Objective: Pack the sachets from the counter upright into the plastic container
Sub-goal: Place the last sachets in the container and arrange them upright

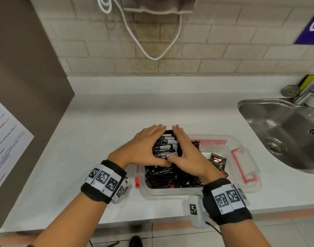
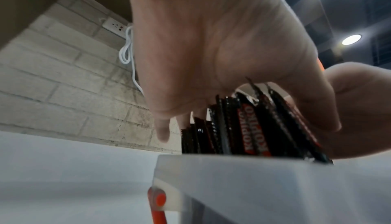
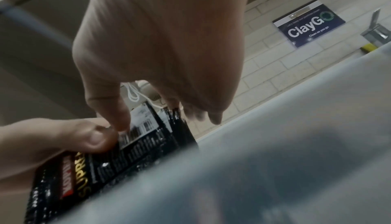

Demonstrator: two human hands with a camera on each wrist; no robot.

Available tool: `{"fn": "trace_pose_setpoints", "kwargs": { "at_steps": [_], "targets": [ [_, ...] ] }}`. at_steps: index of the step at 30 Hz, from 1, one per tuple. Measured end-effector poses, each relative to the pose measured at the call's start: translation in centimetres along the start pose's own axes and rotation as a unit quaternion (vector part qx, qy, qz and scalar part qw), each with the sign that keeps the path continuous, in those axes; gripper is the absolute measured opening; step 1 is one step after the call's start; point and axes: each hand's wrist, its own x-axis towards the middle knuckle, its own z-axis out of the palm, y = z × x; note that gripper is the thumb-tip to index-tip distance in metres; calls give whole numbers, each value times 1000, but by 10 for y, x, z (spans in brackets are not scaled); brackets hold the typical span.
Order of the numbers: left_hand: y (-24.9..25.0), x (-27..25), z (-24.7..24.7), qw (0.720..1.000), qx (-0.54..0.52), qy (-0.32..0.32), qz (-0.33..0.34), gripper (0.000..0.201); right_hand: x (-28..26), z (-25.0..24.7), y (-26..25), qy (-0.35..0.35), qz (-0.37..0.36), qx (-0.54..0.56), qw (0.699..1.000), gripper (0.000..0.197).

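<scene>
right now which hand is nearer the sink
Right. The right hand is over the container, on the sink side; the left hand is beyond it.
</scene>
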Motion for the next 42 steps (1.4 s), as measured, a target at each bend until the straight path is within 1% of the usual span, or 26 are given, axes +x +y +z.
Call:
{"fn": "trace_pose_setpoints", "kwargs": {
  "at_steps": [2, 3, 5, 7, 8, 10, 12, 14, 15, 17, 18, 19, 20, 23, 26, 28, 30, 32, 34, 35, 37, 39, 41, 42],
  "targets": [
    [-1, 1, 1, 1000, -8, -16, -4, 128, 0, 3, -2, -30, 7, -2, 1000, 95],
    [-1, 1, 2, 1000, -12, -19, -4, 128, -1, 3, -3, -33, 5, 0, 999, 96],
    [-2, 0, 2, 1000, -22, -17, -5, 131, -5, -2, -3, -18, -4, 17, 1000, 98],
    [-2, -1, -2, 998, -52, -12, -16, 134, -12, -14, 1, 25, -8, 40, 999, 97],
    [-2, -1, -4, 997, -74, -7, -27, 133, -17, -23, 5, 55, -6, 50, 997, 93],
    [-4, -3, -9, 991, -124, 5, -52, 125, -28, -44, 17, 129, 4, 45, 991, 80],
    [-5, -5, -9, 981, -180, 12, -68, 113, -39, -68, 37, 200, 32, 14, 979, 67],
    [-4, -6, -5, 969, -234, 14, -78, 108, -49, -90, 62, 232, 83, -40, 968, 63],
    [-3, -6, -2, 963, -256, 22, -83, 108, -54, -97, 77, 230, 112, -81, 963, 64],
    [-3, -6, 1, 952, -286, 47, -95, 109, -62, -103, 103, 191, 165, -135, 958, 68],
    [-5, -6, 2, 946, -302, 54, -102, 109, -66, -101, 113, 169, 182, -131, 960, 68],
    [-5, -7, 3, 941, -316, 59, -109, 106, -71, -98, 122, 157, 184, -121, 963, 68],
    [-6, -8, 4, 936, -328, 66, -113, 103, -73, -94, 130, 163, 169, -117, 965, 67],
    [-15, -6, 4, 924, -355, 85, -118, 98, -69, -91, 137, 219, 120, -135, 959, 63],
    [-23, -7, 2, 916, -366, 105, -126, 100, -54, -86, 130, 244, 107, -147, 953, 60],
    [-32, -7, -3, 908, -374, 135, -136, 100, -43, -78, 122, 247, 106, -152, 951, 59],
    [-40, -11, -13, 902, -379, 148, -144, 104, -31, -68, 113, 247, 103, -151, 952, 59],
    [-49, -17, -27, 905, -364, 147, -162, 113, -20, -58, 107, 246, 97, -137, 955, 60],
    [-60, -25, -44, 923, -301, 150, -190, 122, -7, -51, 100, 234, 97, -124, 959, 61],
    [-63, -30, -56, 930, -256, 165, -206, 119, -1, -49, 97, 224, 98, -121, 962, 61],
    [-64, -39, -83, 936, -158, 230, -215, 102, 9, -45, 93, 205, 88, -123, 967, 61],
    [-49, -49, -111, 937, -86, 281, -191, 87, 13, -39, 91, 197, 67, -123, 970, 58],
    [-18, -56, -131, 938, -95, 302, -144, 74, 15, -31, 90, 213, 43, -101, 971, 51],
    [0, -56, -136, 945, -98, 291, -114, 65, 15, -28, 90, 226, 36, -87, 970, 47]
  ]
}}
